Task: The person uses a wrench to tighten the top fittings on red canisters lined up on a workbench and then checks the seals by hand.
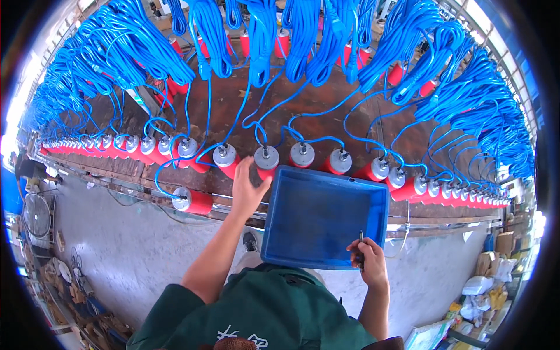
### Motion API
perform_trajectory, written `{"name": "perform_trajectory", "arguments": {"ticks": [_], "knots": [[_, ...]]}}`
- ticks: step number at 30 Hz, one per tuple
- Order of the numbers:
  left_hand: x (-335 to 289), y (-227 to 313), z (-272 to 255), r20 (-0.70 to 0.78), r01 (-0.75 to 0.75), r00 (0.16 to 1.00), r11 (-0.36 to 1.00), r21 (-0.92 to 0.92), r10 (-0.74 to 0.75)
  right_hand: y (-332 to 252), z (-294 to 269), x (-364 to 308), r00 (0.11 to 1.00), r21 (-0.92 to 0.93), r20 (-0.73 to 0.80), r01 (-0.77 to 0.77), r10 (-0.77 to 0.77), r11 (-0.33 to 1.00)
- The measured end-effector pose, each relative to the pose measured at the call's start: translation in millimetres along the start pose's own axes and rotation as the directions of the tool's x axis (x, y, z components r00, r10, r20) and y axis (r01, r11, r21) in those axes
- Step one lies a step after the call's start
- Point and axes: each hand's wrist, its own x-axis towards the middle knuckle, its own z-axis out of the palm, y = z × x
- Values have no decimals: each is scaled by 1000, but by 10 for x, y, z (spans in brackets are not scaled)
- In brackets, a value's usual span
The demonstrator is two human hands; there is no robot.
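Observation:
My left hand (248,189) is at the near edge of the workbench, with thumb and fingers apart around a gap. It is beside a red cylinder with a grey metal end cap (266,156); whether the fingertips touch it, I cannot tell. A blue cable (261,133) runs from the fitting on that cap. My right hand (371,261) is closed around a slim dark pen-like tool (361,237), tip upward, over the near right corner of a blue plastic tray (326,263). The tray is in front of me, its far rim against the row of cylinders.
More capped red cylinders (340,160) line the brown workbench (227,105) both ways. One cylinder (192,200) lies nearer me on the left. Coiled blue cables (262,41) hang along the far side. A fan (37,214) is at far left; bags and boxes (478,286) sit at right.

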Motion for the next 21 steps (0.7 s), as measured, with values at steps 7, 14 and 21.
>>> {"name": "perform_trajectory", "arguments": {"ticks": [7, 14, 21], "knots": [[890, -134, 125, 459, 162, 883, 982, -100, -99, 110, 36, -218, 997, 131, 76, -13, 3, 991], [674, -94, -7, 412, 150, 903, 988, -40, -120, 341, 44, -301, 997, 162, 26, -76, 73, 984], [283, 325, -382, 148, 71, 986, 996, 48, -77, 360, 211, -246, 998, 82, 56, 30, -35, 996]]}}
